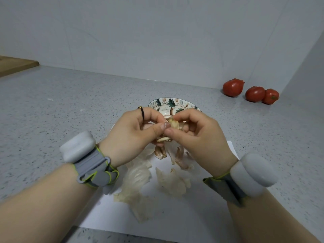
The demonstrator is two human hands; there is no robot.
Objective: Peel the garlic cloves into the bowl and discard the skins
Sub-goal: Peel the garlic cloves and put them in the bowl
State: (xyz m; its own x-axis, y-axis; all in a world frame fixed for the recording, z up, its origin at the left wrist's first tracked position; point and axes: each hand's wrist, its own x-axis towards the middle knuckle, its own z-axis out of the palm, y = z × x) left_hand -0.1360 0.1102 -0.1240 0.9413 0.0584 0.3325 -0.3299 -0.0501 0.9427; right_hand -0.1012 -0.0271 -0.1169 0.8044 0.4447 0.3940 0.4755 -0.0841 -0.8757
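Tan garlic clove (pixel 173 124) between left grip (pixel 133 135), right grip (pixel 196 135)

Your left hand (pixel 129 137) wears a thin black ring (pixel 142 113) with a small gold bead, and its thumbnail (pixel 166 125) shows pale glittery polish. Your left wrist has a grey strap (pixel 93 170) edged in lime green, carrying a rounded white block (pixel 78 146). Behind your right hand (pixel 198 137) sit a matching strap (pixel 226 188) and second block (pixel 252 174).
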